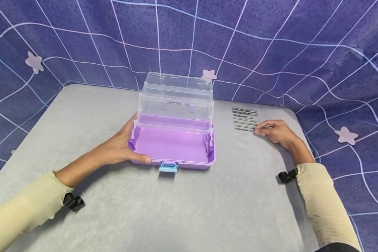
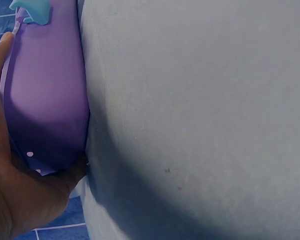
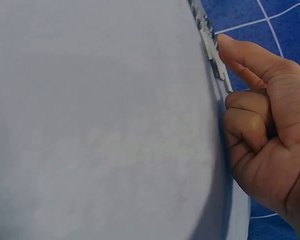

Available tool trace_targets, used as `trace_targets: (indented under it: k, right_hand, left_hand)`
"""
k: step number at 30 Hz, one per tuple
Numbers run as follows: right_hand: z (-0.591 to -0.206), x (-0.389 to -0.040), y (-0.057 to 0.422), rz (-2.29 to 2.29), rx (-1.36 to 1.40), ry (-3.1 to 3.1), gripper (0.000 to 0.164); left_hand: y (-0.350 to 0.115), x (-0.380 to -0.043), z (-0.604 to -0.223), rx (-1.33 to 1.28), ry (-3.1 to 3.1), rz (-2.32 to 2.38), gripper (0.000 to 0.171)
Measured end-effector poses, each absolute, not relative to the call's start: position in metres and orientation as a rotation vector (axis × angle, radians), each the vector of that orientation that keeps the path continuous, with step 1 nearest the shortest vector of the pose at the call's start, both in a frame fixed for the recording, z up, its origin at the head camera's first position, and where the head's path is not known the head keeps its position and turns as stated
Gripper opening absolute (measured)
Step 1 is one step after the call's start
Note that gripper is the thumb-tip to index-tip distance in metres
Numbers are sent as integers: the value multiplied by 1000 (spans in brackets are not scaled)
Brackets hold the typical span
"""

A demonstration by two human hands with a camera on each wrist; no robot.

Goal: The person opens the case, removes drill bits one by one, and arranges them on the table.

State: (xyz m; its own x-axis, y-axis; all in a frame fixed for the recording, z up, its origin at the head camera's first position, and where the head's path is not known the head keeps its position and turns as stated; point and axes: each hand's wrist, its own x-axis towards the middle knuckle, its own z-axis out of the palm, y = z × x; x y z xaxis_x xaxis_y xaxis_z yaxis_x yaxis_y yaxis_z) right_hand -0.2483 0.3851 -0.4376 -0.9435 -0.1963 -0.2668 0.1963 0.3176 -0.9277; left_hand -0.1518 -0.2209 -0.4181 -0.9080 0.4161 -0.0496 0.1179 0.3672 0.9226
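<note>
A purple toolbox (image 1: 173,143) stands with its clear tiered trays (image 1: 176,94) raised at the back. My left hand (image 1: 121,143) grips its left end, the thumb lying along the front rim; the left wrist view shows this hand (image 2: 20,185) against the box's purple side (image 2: 50,90). One drill bit (image 1: 176,102) lies in a clear tray. To the right, several drill bits (image 1: 245,114) lie in a row. My right hand (image 1: 277,133) pinches the right end of the nearest bit (image 1: 244,130) between thumb and index finger, its other fingers curled.
A light blue latch (image 1: 168,167) hangs open at the box's front. Grey cloth covers the table (image 1: 182,210). Behind and beside it hangs a purple-blue curtain (image 1: 97,42) with pale lines and stars.
</note>
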Motion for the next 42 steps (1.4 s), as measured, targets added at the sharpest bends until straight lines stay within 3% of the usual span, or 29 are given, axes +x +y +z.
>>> trace_targets:
  k: [28,42]
  right_hand:
    - [-364,-280,303,-1575,-176,2457,8]
    - [-345,-288,265,-1464,-307,2608,13]
  left_hand:
    - [-221,-153,-419,490,2331,1584,156]
    - [-221,-152,-418,481,2342,1572,156]
